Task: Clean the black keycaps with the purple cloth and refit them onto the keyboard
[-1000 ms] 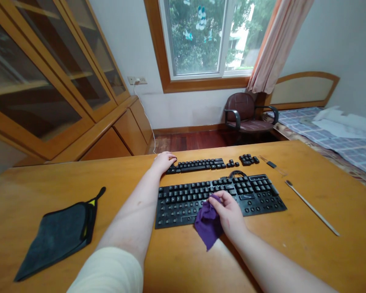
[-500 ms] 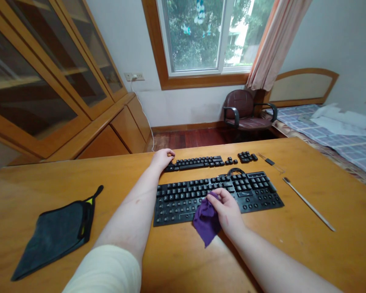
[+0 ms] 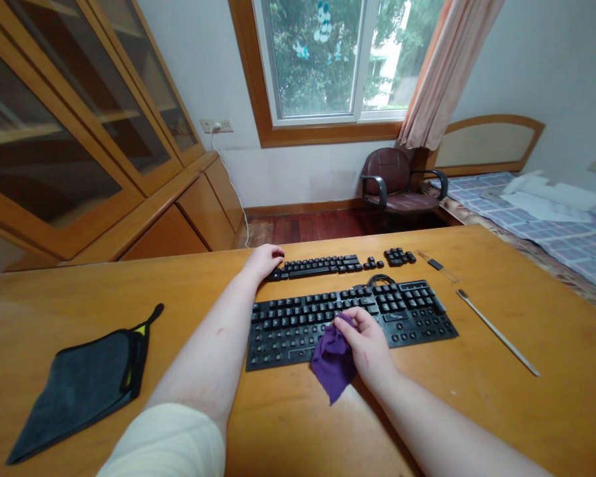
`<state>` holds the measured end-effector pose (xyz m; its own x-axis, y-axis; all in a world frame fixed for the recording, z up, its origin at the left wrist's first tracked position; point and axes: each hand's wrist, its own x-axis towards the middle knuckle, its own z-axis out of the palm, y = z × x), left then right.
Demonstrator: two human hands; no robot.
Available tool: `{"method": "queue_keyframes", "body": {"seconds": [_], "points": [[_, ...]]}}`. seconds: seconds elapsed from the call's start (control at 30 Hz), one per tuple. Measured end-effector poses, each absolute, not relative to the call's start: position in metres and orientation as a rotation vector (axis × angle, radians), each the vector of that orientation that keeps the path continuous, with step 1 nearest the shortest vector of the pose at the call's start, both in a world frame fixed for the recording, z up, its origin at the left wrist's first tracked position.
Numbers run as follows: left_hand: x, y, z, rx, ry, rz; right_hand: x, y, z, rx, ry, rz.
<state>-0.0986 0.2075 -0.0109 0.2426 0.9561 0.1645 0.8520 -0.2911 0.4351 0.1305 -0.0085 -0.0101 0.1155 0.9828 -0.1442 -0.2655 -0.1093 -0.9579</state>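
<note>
Purple cloth [image 3: 332, 364] in one hand, half-stripped keyboard [image 3: 302, 320] underneath

So the right hand [image 3: 372, 348] has its thumb and fingers pinched on the top of the cloth, and the rest hangs down in a loose, crumpled flap past the keyboard's near edge. Can't tell if the cloth actually touches the board.

The left hand [image 3: 263, 262] is reaching across to the left end of a row of loose keycaps [image 3: 320, 266], fingers curled down. Honestly can't tell if they're closed on a cap or just resting there.

The keyboard lies flat on the wooden desk [image 3: 278, 424], upper rows capped, lower rows mostly bare, with its cable [image 3: 380, 279] bunched behind it. Past the loose row there's a little cluster of caps [image 3: 372, 264], then a number-pad bunch [image 3: 400, 256]. Just right of that is a small dark tool with wire loops [image 3: 435, 264], and nearer, a thin brush [image 3: 499, 334] lying at a slant. Way over left sits a folded dark grey cloth [image 3: 84, 377]. Beyond the desk: brown armchair [image 3: 392, 175], bed [image 3: 481, 202], window [image 3: 312, 79].
</note>
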Motion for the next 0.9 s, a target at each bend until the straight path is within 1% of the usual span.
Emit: {"method": "queue_keyframes", "body": {"seconds": [0.3,0.5,0.7,0.9], "points": [[-0.0944,0.2009,-0.0025,2.303,1.672,0.54,0.1314,-0.0086,-0.0125,-1.162,-0.869,1.304],[-0.0961,0.201,-0.001,2.281,1.754,0.544,0.1313,-0.0084,-0.0138,-1.161,-0.865,1.305],[-0.0967,0.203,-0.0034,2.272,1.724,0.468,0.1311,-0.0082,-0.0135,-1.158,-0.859,1.309],[-0.0997,0.206,-0.0085,2.226,1.748,0.499,0.1319,-0.0087,-0.0121,-1.156,-0.869,1.316]]}}
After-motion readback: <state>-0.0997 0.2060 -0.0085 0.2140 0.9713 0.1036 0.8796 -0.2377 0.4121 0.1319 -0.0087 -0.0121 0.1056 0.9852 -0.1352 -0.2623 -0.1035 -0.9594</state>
